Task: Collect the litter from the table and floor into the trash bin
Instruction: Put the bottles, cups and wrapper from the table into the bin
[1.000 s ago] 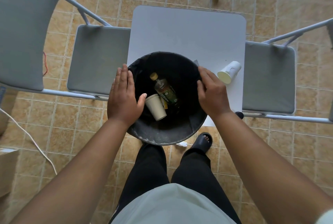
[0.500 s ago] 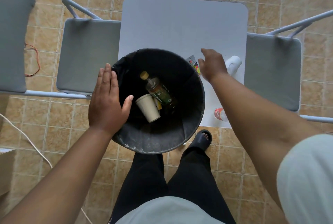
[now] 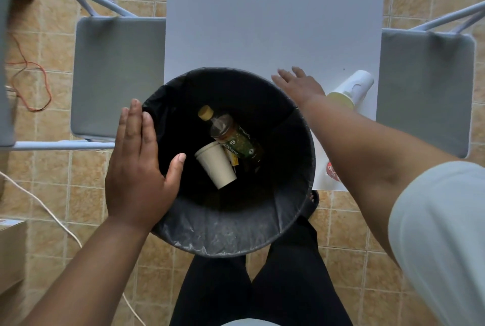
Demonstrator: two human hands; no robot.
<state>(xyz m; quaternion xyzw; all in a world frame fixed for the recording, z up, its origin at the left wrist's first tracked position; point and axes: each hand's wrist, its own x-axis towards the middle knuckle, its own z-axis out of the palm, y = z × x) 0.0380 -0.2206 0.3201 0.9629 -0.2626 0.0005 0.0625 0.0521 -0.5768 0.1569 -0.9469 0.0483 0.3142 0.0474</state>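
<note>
Right, nearest me, in the lower middle of the frame, the bin (image 3: 228,236) is in front of my legs, its far rim overlapping the table's near edge. I cannot tell whether it rests on the floor. My left hand (image 3: 139,165) lies flat on its rim at left centre, fingers straight and together, thumb stuck out over the opening. It grips nothing and only steadies. I judge that is its whole job here: press enough that the bin neither tips nor slides while my other arm leans across.

Inside, a bottle (image 3: 231,136) and a paper cup (image 3: 216,165) lie side by side on the bottom. Right of the bin, a red and white piece of litter (image 3: 332,170) sits at the table's near edge, half hidden behind my forearm. I cannot tell what it is.

Further up, my right hand (image 3: 299,86) is over the table (image 3: 262,23) just past the bin's upper right rim, fingers spread wide. Whatever is under the palm is hidden. Just beside it to the right, a white cup (image 3: 354,86) lies on its side. To take that well, I should wrap my fingers round its body rather than its soft mouth, lift it clear of the rim, then let go over the middle.
</note>
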